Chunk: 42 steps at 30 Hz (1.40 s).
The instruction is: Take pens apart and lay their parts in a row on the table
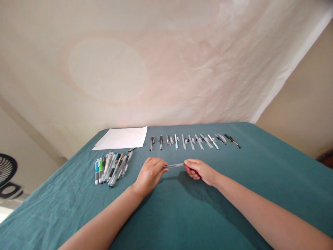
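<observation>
A slim, pale translucent pen (174, 165) is held level just above the green cloth, stretched between both hands. My left hand (152, 171) is closed on its left end, with the fingertips pinching it. At the other end, my right hand (199, 170) grips the pen between thumb and forefinger, the remaining fingers curled in. Both tips of the pen are hidden by the fingers. Left of my left hand lies a pile of pens (113, 168), mostly clear and black, with a blue pen (97, 171) and a green pen (100, 170) at its left side.
Beyond my hands, a row of pens and separate pen parts (191, 141) runs along the back of the cloth-covered table (166, 222). White paper sheets (125, 137) lie at the back left. A black fan (7, 173) stands off the left edge. A pale sheet (166, 69) hangs behind.
</observation>
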Available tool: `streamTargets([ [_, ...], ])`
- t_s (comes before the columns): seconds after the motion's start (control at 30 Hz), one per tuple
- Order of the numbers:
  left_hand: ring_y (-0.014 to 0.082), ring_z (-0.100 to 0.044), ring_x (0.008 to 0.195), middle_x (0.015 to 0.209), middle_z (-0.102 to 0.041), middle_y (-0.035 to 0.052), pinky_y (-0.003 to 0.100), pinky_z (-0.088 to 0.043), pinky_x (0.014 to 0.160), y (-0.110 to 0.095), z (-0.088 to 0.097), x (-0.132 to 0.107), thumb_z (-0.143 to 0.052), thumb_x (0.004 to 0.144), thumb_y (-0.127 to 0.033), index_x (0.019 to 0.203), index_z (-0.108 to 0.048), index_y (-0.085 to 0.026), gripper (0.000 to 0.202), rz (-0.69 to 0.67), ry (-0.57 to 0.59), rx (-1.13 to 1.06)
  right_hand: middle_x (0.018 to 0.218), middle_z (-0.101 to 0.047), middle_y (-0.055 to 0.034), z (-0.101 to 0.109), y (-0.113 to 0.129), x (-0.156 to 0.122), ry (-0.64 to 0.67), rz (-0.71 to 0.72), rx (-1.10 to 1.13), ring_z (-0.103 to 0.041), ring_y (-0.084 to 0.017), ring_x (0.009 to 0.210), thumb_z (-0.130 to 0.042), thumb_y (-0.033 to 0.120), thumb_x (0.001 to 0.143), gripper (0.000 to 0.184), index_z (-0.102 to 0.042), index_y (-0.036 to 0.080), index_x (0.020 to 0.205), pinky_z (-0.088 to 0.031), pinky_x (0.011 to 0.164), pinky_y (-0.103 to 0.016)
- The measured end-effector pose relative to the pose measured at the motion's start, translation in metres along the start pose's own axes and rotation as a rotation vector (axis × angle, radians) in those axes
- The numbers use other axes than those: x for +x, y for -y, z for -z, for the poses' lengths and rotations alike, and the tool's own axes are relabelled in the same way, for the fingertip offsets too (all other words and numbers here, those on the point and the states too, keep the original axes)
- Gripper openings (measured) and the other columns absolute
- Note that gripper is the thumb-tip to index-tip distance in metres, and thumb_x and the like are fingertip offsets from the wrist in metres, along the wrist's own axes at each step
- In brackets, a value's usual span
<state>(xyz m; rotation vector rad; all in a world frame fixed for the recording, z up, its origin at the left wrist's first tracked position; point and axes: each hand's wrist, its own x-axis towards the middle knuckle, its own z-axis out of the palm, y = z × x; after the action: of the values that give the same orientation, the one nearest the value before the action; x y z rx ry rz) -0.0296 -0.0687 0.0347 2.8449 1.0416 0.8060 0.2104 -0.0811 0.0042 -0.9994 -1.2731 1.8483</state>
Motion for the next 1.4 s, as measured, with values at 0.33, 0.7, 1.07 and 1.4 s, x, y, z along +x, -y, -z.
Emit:
streamTargets([
  [0.33,0.0173,-0.053,0.086,0.088,-0.060,0.0048,0.032,-0.038,0.080,0.0040,-0.0076,-0.0011,-0.041,0.091,-0.023,0.100,-0.053,-0.018,0.016,0.059,0.003,0.029,0.054,-0.033,0.0071,-0.0005,-0.0034,0.0010,-0.009,0.044,-0.081,-0.024,-0.004,0.042,-0.047,0.054,0.082,0.038,-0.042,0.018,0.071,-0.015,0.037,-0.015],
  [0.7,0.0160,-0.054,0.081,0.085,-0.062,0.0029,0.032,-0.035,0.080,0.0031,-0.0044,-0.0002,-0.037,0.092,-0.023,0.098,-0.055,-0.020,0.019,0.042,0.080,0.075,0.055,-0.033,0.0071,-0.0012,-0.0011,-0.0011,0.008,0.045,-0.090,-0.025,-0.004,0.042,-0.047,0.055,0.081,0.039,-0.042,0.018,0.071,-0.016,0.037,-0.015],
  [1.07,0.0160,-0.053,0.080,0.085,-0.061,0.0044,0.031,-0.035,0.077,-0.0015,-0.0031,-0.0008,-0.035,0.092,-0.018,0.103,-0.054,-0.019,0.022,0.011,0.081,0.061,0.054,-0.034,0.0073,-0.0025,-0.0007,-0.0012,0.007,0.045,-0.119,-0.025,-0.003,0.041,-0.046,0.056,0.080,0.040,-0.040,0.018,0.070,-0.017,0.036,-0.015],
  [1.4,0.0172,-0.052,0.085,0.089,-0.058,0.0057,0.030,-0.036,0.075,-0.0035,-0.0023,0.0001,-0.035,0.093,-0.021,0.100,-0.054,-0.019,0.021,-0.014,0.097,0.069,0.053,-0.034,0.0076,-0.0007,-0.0019,0.0006,-0.004,0.040,-0.136,-0.026,-0.003,0.040,-0.047,0.056,0.080,0.040,-0.041,0.018,0.069,-0.017,0.035,-0.015],
])
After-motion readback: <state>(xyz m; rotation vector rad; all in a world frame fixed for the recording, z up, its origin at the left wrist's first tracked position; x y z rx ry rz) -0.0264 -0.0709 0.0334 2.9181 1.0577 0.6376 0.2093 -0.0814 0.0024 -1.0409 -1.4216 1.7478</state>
